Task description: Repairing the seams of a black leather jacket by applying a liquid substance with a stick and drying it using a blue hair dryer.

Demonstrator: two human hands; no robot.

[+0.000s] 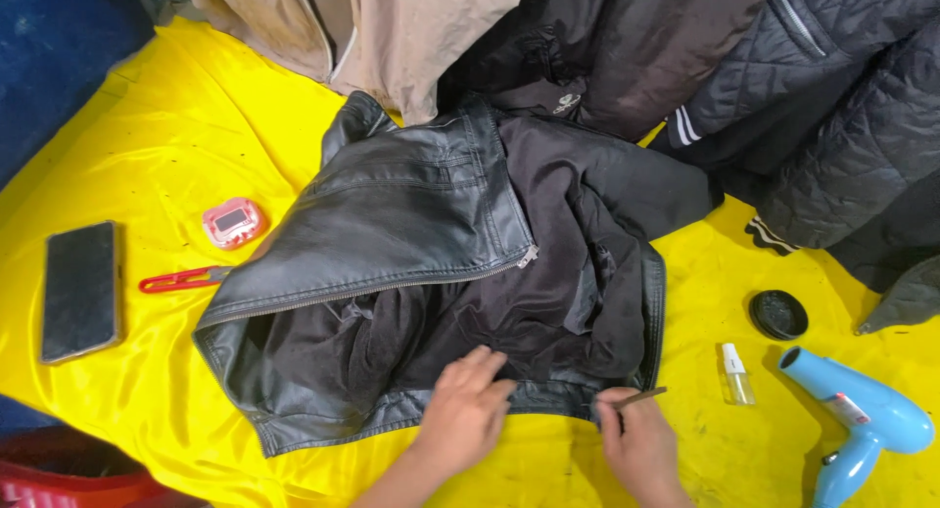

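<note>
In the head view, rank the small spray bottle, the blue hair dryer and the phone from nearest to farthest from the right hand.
Measured from the right hand:
1. Small spray bottle, just to its right on the yellow cloth.
2. Blue hair dryer, farther right, near the edge.
3. Phone, far left, across the black leather jacket.

Yellow satin cloth [176,126] covers surface — evenly lit.

Crumpled black leather jacket [411,224], apparently open

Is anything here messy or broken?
Nothing looks broken. The black leather jacket lies crumpled and open, lining showing, on the yellow cloth. The red clip is half tucked under its edge.
</note>
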